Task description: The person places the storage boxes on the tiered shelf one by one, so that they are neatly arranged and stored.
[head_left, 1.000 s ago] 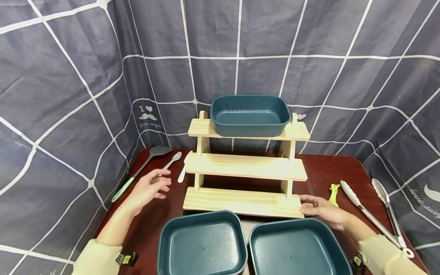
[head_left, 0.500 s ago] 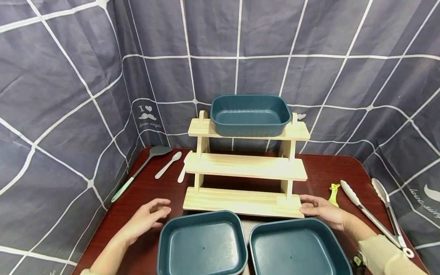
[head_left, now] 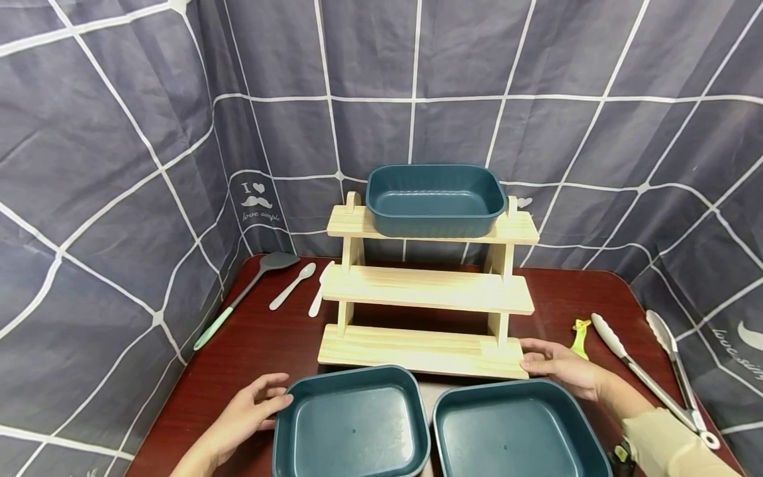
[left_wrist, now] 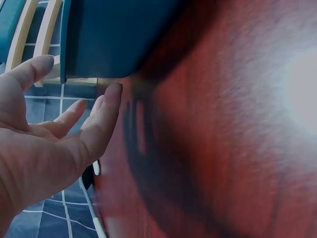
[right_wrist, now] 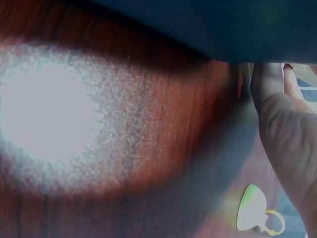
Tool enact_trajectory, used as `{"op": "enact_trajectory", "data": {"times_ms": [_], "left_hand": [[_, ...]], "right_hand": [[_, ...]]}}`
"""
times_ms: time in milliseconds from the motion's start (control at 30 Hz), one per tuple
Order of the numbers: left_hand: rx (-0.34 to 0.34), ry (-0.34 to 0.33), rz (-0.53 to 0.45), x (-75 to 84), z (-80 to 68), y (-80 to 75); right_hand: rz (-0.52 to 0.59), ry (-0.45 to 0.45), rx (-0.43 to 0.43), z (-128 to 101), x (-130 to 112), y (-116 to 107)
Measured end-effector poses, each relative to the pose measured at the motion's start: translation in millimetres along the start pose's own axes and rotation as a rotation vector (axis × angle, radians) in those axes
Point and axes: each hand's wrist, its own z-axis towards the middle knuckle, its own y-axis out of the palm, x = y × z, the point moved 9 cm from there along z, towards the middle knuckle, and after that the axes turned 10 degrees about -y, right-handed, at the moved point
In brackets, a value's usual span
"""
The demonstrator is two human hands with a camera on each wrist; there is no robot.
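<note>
My left hand point(head_left: 250, 414) is at the far left corner of the left blue-green plastic bin point(head_left: 354, 430), its thumb overlapping the rim. In the left wrist view, its fingers point(left_wrist: 106, 116) are spread loosely, with the thumb in front of the bin's side point(left_wrist: 99, 44). My right hand point(head_left: 560, 364) touches the right end of a three-tier wooden shelf point(head_left: 423, 351) at its lowest board, fingers reaching forward. In the right wrist view, a bin hides its fingertips. A second bin point(head_left: 518, 437) lies in front of that hand, and a third point(head_left: 435, 202) sits on the top tier.
A grey spatula with a green handle point(head_left: 235, 301) and two small white spoons point(head_left: 292, 286) lie left of the shelf. On the right are a small yellow-green item point(head_left: 578, 339) and spread metal tongs point(head_left: 650, 384) with white tips. A grey checked cloth point(head_left: 453, 73) hangs behind.
My left hand has come down from beside the spoons toward the person, to the left bin's corner. My right hand stays at the shelf's end.
</note>
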Motion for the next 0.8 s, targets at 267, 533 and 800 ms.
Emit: {"op": "enact_trajectory", "data": {"times_ms": [267,533,800], "left_hand": [[-0.007,-0.035,-0.031,-11.3,-8.1,6.8],[-0.073,-0.045,-0.063,-21.3,-12.9,20.0],[-0.041,-0.077,-0.035,-28.3,-17.7,24.7]], "right_hand": [[0.027,-0.006,-0.007,0,0,1],[0.015,-0.018,-0.008,-1,0,0],[0.023,-0.019,0.003,-1,1,0]]}}
